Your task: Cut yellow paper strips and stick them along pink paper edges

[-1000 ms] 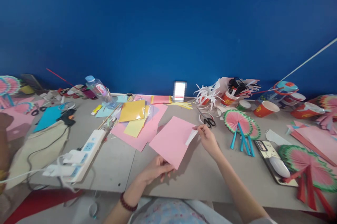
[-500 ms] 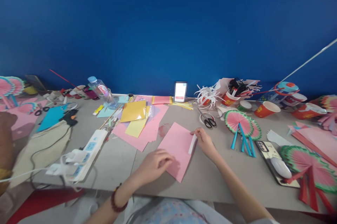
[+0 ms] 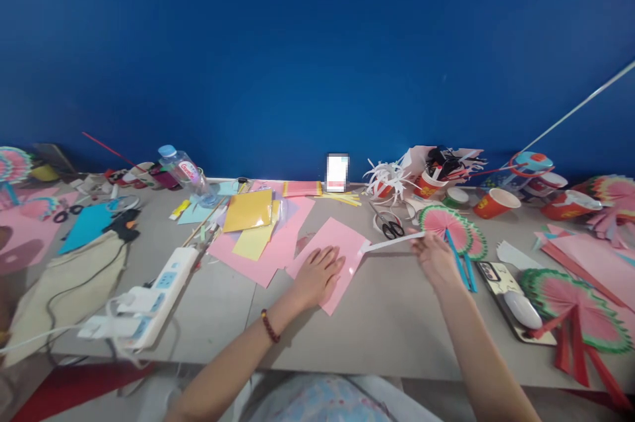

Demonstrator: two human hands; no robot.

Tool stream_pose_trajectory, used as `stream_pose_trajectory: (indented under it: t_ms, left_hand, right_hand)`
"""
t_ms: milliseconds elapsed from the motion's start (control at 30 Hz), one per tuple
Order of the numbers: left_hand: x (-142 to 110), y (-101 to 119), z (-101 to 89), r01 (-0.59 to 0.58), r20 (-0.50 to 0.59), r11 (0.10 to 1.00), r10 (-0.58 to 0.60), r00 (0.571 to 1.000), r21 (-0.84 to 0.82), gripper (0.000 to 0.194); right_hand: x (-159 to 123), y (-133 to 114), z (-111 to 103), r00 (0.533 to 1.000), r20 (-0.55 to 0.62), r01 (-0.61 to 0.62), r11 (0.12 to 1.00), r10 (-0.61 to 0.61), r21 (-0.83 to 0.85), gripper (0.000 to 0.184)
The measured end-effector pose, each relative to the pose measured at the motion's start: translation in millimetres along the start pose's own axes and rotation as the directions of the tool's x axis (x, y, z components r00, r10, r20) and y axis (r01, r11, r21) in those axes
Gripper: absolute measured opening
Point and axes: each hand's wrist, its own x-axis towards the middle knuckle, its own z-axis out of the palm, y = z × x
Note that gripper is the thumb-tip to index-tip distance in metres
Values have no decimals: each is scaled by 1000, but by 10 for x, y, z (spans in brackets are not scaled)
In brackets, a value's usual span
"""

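A pink sheet of paper (image 3: 353, 245) lies on the table in front of me. My left hand (image 3: 317, 273) rests flat on it, fingers spread. From the sheet's right edge a narrow white strip (image 3: 394, 242), looking like the backing of double-sided tape, runs taut to the right. Its far end is pinched in the fingertips of my right hand (image 3: 432, 256), just above the table. Close behind the strip lie dark-handled scissors (image 3: 391, 229). A pink and green paper fan (image 3: 444, 227) with blue sticks is just beyond my right hand.
To the left are a white power strip (image 3: 166, 293), a water bottle (image 3: 186, 174) and a gold packet (image 3: 248, 210) on coloured paper. A phone (image 3: 337, 172) stands by the blue wall. Paper cups (image 3: 497, 204), a mouse (image 3: 522, 309) and another fan (image 3: 580, 306) are right.
My left hand has come down flat onto the pink sheet. My right hand has moved right, drawing the white strip's end away from the sheet's edge.
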Motion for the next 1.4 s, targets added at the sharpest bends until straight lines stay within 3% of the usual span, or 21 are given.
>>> stream_pose_trajectory:
  t_ms: [67, 100, 133, 167, 200, 267, 300, 333, 367, 433, 533, 667, 867, 1000, 1100, 1267, 1400]
  left_hand:
    - [10, 22, -30, 16, -17, 1000, -16, 1000, -7, 43]
    - [17, 34, -40, 28, -29, 1000, -28, 999, -12, 43]
    - [22, 44, -47, 40, -38, 999, -40, 998, -15, 43]
    - [26, 53, -50, 51, -44, 999, -51, 998, -15, 43]
    - [29, 59, -49, 60, -47, 998, -61, 997, -11, 42]
    - [29, 64, -37, 79, -56, 997, -79, 995, 4, 42]
    - [28, 63, -27, 90, -63, 996, -89, 994, 11, 42]
    - [26, 59, -17, 102, -72, 995, -101, 992, 17, 42]
    - [25, 53, -6, 115, -81, 993, -113, 990, 23, 42]
    - [21, 37, 9, 137, -95, 990, -134, 986, 35, 42]
    - [14, 20, 13, 162, -115, 986, -156, 981, 49, 41]
    - [11, 17, -5, 178, -148, 984, -172, 974, 29, 41]
    - [17, 13, -27, 170, -144, 985, -167, 975, 6, 41]
    - [16, 0, -27, 163, -159, 987, -160, 974, 7, 39]
    - [15, -9, -24, 159, -157, 987, -156, 975, 6, 39]
    - [15, -20, -28, 153, -140, 988, -151, 979, 3, 40]
    - [12, -29, -30, 159, -136, 987, -157, 978, -2, 40]
  right_hand:
    - [52, -252, -181, 975, -201, 121, 987, -99, 101, 35]
    - [44, -376, -253, 931, -305, 246, 962, -201, 115, 33]
    - [8, -488, -304, 865, -382, 389, 916, -326, 98, 31]
    - [-55, -581, -335, 758, -460, 541, 840, -463, 46, 31]
    - [-142, -646, -343, 681, -452, 635, 772, -576, -26, 30]
    - [-363, -672, -301, 645, -341, 684, 716, -684, -141, 30]
    - [-481, -627, -260, 715, -242, 616, 754, -656, -226, 29]
    - [-591, -547, -215, 823, -107, 500, 800, -558, -331, 28]
    - [-686, -437, -172, 900, 33, 411, 818, -435, -402, 32]
    - [-813, -165, -117, 960, 210, 265, 830, -183, -490, 41]
    - [-851, 222, -140, 952, 306, 171, 777, 29, -606, 40]
    - [-797, 453, -226, 917, 394, 355, 576, -61, -737, 37]
    - [-742, 414, -88, 910, 411, 377, 310, 54, -873, 48]
    - [-637, 389, 36, 907, 402, 379, 166, 130, -910, 26]
    - [-572, 359, 101, 910, 381, 374, 69, 164, -925, 21]
    - [-510, 271, 204, 894, 381, 381, 46, 235, -923, 27]
    - [-483, 270, 267, 898, 362, 379, -20, 250, -925, 19]
